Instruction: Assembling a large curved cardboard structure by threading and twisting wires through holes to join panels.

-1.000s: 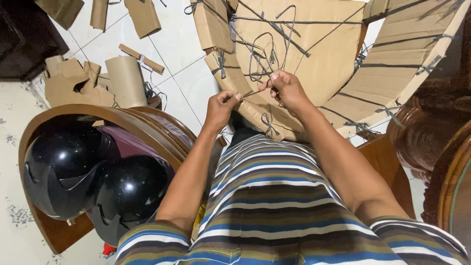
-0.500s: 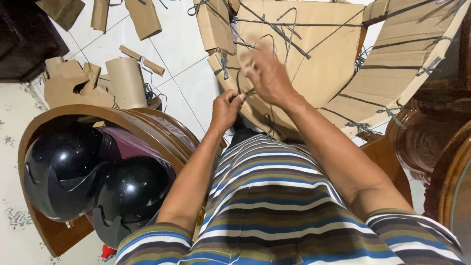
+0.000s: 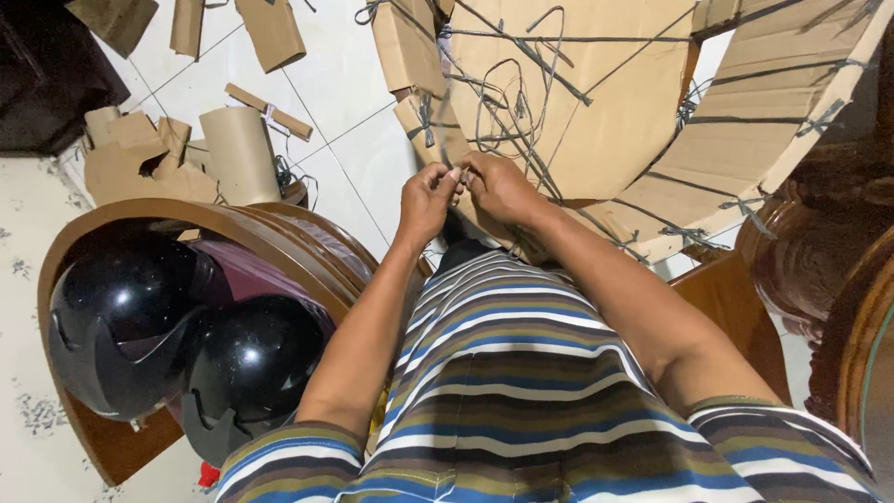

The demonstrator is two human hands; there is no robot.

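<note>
A large cardboard-wrapped bundle (image 3: 596,102) bound with grey strapping leans in front of me. My left hand (image 3: 426,197) and my right hand (image 3: 498,186) meet at its lower edge, fingertips together. Both pinch a grey strap (image 3: 459,175) where loose loops of strapping (image 3: 507,102) hang over the cardboard. My striped shirt fills the bottom of the view.
Two black helmets (image 3: 177,345) lie on a round wooden chair (image 3: 279,233) at the left. Cardboard scraps and a cardboard tube (image 3: 240,149) are scattered on the white tiled floor. Carved dark wooden furniture (image 3: 819,270) stands at the right.
My right hand had lifted up over the cardboard half a second ago; it has come back down and joined the left hand on the strap.
</note>
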